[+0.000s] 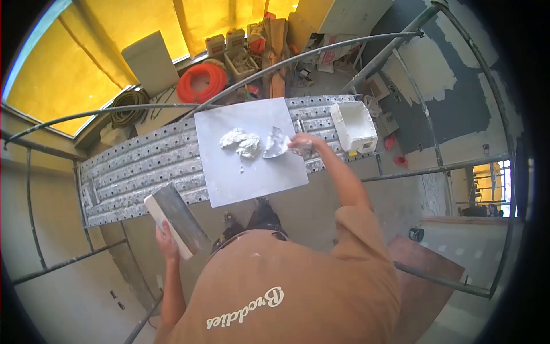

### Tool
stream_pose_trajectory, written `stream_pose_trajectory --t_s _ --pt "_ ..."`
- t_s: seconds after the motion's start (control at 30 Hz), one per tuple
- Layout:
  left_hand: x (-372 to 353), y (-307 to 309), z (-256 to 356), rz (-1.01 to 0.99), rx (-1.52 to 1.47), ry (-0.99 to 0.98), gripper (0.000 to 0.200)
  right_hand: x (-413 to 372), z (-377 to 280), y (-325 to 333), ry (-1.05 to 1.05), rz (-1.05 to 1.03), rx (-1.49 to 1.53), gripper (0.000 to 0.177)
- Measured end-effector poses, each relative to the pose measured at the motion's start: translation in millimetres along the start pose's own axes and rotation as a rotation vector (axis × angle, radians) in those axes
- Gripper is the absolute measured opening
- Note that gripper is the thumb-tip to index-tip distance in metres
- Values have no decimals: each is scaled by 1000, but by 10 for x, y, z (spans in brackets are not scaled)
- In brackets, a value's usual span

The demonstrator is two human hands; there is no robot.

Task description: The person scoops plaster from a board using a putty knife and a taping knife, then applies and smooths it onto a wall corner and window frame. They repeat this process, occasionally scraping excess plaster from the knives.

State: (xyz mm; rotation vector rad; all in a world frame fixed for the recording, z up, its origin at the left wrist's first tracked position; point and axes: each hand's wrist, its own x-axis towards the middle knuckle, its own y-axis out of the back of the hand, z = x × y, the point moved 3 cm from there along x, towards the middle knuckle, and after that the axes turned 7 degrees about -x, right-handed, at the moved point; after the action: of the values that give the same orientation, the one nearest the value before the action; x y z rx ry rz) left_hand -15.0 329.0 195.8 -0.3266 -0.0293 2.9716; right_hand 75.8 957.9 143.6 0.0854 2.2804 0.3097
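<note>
My left hand (167, 242) is closed around the pale long edge of a wide skimming blade (184, 218), its grey metal face turned up beside the scaffold plank. My right hand (302, 144) grips a putty knife (277, 143), whose blade is smeared with white compound. That blade lies over a square white board (246, 186) on the plank, just right of a lumpy heap of white joint compound (242, 142). A few small crumbs sit below the heap.
The perforated metal scaffold plank (143, 163) runs across in front of me. A white rectangular bucket (354, 127) stands at its right end. Scaffold tubes (321, 53) surround the platform. On the floor beyond are a coiled orange hose (201, 82) and jugs (235, 39).
</note>
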Motion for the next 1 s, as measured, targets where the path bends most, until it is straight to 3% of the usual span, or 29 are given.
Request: stream_pose_trajectory --t_s 0.07,0.13,0.17,0.2,0.27,0.37,0.47,0.67,0.7,0.87,1.0 --pt "-67 -8 5 7 -16 46 45 -253 -380 -149 73 -50 -185 27" --pt "-161 55 -35 34 -24 61 45 -475 -139 -167 156 -36 -492 30" --pt "-184 78 -49 54 -36 63 45 -376 341 -173 263 -85 -526 32" --pt "-212 101 -64 65 -45 60 45 -541 599 -273 242 -85 -405 28" --pt "-272 103 -97 104 -116 29 45 -756 838 -578 -140 -125 113 23" --pt "-265 40 -158 167 -141 58 44 -487 474 -1046 24 -56 84 21" --pt "-179 -7 -231 114 -156 92 44 -376 19 -1231 64 -62 293 21" --pt "10 159 -143 82 -123 24 41 -1201 749 -1399 -130 -2 137 18" --pt "40 192 -148 75 -124 24 41 -1158 800 -1572 -132 7 299 18" --pt "142 99 -5 -3 -169 0 42 -228 390 -2238 67 244 784 19" --pt "256 58 68 -54 -85 -9 42 217 -311 -1828 158 282 638 22"
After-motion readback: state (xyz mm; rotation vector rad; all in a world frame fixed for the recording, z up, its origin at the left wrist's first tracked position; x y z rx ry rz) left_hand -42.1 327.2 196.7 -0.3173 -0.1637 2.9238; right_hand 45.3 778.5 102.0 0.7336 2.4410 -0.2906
